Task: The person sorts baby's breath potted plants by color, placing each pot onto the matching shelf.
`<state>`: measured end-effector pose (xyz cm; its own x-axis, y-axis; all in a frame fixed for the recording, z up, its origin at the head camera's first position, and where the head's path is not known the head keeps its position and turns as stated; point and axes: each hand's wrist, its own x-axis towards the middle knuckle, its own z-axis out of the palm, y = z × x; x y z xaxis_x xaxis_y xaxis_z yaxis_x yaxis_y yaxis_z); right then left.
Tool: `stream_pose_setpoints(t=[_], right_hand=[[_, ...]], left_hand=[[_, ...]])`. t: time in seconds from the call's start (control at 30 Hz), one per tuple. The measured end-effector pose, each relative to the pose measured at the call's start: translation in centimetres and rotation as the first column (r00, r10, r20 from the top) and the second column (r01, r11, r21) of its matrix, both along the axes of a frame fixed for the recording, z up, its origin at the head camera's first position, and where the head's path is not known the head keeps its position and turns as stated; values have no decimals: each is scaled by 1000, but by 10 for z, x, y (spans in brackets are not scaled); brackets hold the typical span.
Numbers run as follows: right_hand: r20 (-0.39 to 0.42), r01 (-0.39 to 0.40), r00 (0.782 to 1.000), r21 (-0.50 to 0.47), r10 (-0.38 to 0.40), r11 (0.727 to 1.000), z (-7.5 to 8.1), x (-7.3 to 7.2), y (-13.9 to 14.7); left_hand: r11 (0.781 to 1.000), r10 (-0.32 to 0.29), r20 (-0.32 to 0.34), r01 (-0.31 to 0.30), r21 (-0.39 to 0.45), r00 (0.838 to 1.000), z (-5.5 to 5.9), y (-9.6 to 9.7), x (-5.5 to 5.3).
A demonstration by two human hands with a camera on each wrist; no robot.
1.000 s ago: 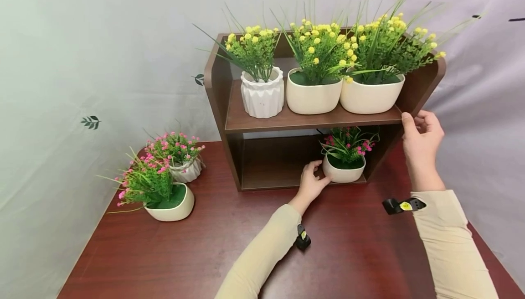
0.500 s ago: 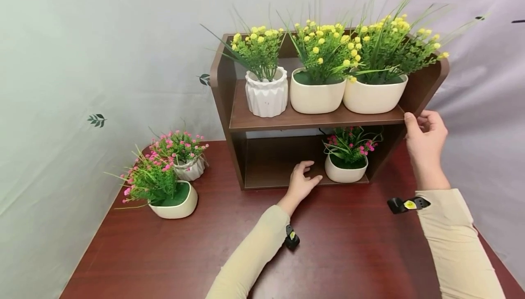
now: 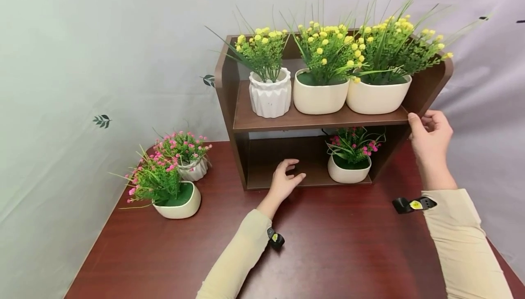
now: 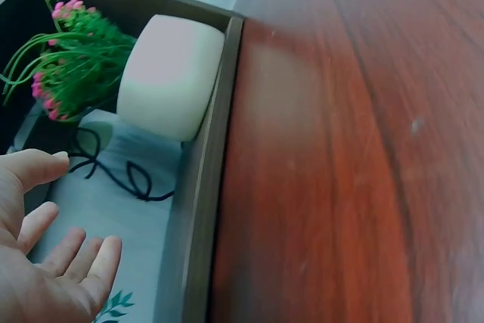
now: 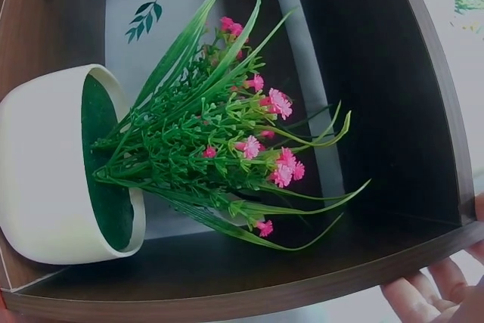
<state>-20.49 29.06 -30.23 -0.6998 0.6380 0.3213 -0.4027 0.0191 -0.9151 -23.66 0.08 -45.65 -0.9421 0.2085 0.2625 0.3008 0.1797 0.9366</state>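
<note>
My left hand (image 3: 284, 179) is held in front of the lower tier of a brown wooden shelf (image 3: 320, 123), its fingers loosely spread with nothing between them. To its right, on that tier, stands an oval cream pot of pink flowers (image 3: 349, 169), apart from the hand. The left wrist view shows the same pot (image 4: 170, 77) beyond the relaxed fingers. My right hand (image 3: 434, 137) grips the shelf's right side panel, thumb at the front edge and fingers around the outside. In the right wrist view, fingertips (image 5: 420, 296) show along the panel's edge.
Up on the top tier stand a white ridged pot (image 3: 270, 98) and two cream pots, the middle one (image 3: 320, 98) and the right one (image 3: 379, 97), with yellow flowers. Two pink-flowered pots, one cream (image 3: 178, 208) and one white (image 3: 193, 170), sit left on the red-brown table (image 3: 328, 244).
My left hand has let go of the pink-flowered pot in the lower tier and moved left. The right hand keeps its grip on the shelf. The head view has shifted slightly.
</note>
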Motion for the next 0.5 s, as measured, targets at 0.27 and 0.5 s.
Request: stream_pose_setpoints(t=[0.27,0.5], right_hand=[[16,-22,1000,-37,23,999,2,0,-2],[32,-20,999,-62,22,998,2,1,0]], left_hand=[[997,-40,14,41,-66,999,12,-30,5],[995,-67,20,68,-71,998,19,-52,11]])
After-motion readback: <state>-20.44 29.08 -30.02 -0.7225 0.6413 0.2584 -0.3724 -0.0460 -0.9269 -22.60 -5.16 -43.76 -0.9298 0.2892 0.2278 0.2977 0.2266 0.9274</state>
